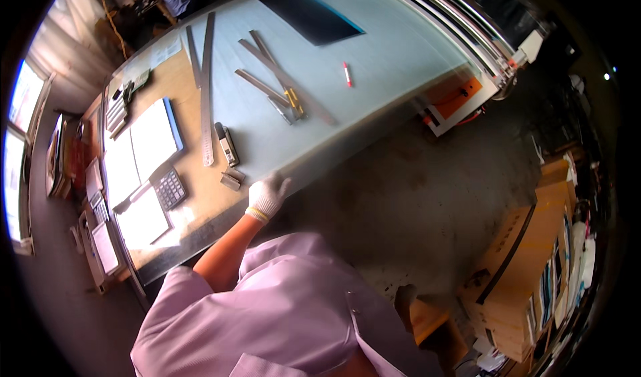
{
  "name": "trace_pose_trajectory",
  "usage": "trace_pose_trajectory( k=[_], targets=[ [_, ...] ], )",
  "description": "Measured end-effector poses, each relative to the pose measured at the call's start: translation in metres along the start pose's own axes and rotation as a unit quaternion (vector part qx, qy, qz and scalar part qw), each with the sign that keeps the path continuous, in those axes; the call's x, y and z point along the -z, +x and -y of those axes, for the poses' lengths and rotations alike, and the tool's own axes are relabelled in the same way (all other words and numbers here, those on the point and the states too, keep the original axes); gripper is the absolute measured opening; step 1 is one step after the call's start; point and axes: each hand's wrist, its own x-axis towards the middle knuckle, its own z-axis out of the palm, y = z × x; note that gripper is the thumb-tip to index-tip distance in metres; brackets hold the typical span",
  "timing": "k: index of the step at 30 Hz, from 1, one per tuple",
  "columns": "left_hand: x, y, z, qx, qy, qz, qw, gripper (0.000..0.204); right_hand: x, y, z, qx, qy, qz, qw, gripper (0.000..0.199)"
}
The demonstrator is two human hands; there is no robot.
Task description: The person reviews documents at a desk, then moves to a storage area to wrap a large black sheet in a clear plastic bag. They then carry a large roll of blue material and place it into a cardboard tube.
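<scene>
- L hand, white glove: arm stretched fwd, fingers spread flat on edge of glass sheet on surface, gripping nothing.
- R hand: out of view, can't tell.
- Stapler near L hand.

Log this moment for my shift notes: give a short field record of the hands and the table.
left hand: gloved, resting on the near edge of the pale sheet
right hand: not in view
nearest things: small metal blocks, stapler-like tool
on sheet: metal rulers, red pen, dark panel
table left: calculator, papers
</scene>
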Motion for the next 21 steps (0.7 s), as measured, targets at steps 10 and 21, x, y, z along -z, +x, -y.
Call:
trace_pose_trajectory(
  k=[10, 21],
  targets=[
    [-0.095, 0.149, -0.017, 0.128, 0.089, -0.148, 0.977, 0.037, 0.056, 0.031, -0.028, -0.067, 0.179, 0.14, 0.972, 0.02],
    [-0.158, 0.286, -0.03, 0.383, 0.188, -0.171, 0.888, 0.079, 0.072, 0.205, -0.133, 0.054, 0.188, 0.066, 0.978, 0.016]
  ],
)
